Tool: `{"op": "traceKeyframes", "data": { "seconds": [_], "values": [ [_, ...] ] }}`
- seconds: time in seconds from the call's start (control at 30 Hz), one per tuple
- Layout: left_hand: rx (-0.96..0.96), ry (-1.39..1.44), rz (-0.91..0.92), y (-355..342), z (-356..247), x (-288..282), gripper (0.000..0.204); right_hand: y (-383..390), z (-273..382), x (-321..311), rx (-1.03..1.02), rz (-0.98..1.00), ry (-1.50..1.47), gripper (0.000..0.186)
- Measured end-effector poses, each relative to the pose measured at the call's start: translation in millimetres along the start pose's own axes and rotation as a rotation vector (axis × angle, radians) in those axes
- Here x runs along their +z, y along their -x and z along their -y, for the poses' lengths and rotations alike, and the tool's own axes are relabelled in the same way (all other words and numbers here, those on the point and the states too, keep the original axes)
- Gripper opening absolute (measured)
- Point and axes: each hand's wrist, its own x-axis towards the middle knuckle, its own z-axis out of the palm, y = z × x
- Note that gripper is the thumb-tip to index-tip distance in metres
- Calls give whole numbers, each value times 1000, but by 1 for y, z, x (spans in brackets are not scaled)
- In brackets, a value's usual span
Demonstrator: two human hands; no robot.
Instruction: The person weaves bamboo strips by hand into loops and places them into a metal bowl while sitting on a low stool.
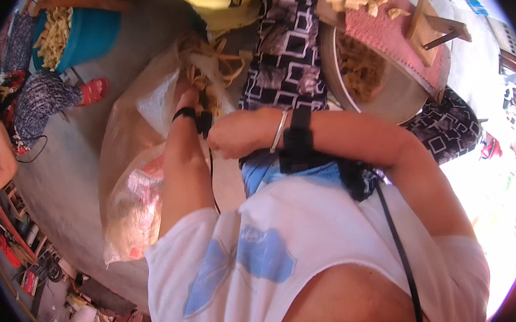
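A large clear plastic bag (139, 134) stands on the floor in front of me, with pale yellow dried strips (225, 69) showing at its mouth. My left hand (187, 95) reaches down into that mouth, among the strips; its fingertips are hidden. Just to the right, my right hand (237, 133) is closed, its curled fingers gripping the side of the bag. What lies under those fingers is partly covered. My patterned trouser leg (285, 54) runs beside the bag.
At right, a metal pot (387, 97) holds yellow pieces. Over it lies a pink board (382, 39) with more pieces and a wooden block (428, 32). A teal bucket (96, 31) of pieces stands at far left, beside another person (47, 99). A yellow sack (220, 5) lies ahead.
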Motion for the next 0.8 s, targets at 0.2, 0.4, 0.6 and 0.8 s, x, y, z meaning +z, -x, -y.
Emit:
{"op": "traceKeyframes", "data": {
  "seconds": [0.2,0.4,0.6,0.8],
  "values": [
    [236,274,-174,30,33,-29,40,-13,-21,-15,-99,59,-233,25],
    [248,127,-323,72,-4,-126,38,-17,-33,-29,-86,120,-127,28],
    [358,861,-540,138,-75,-199,38,-15,-64,-43,-113,-72,-188,30],
    [615,1323,-514,168,-95,-241,44,16,-64,-97,-174,-856,-304,73]
  ]
}}
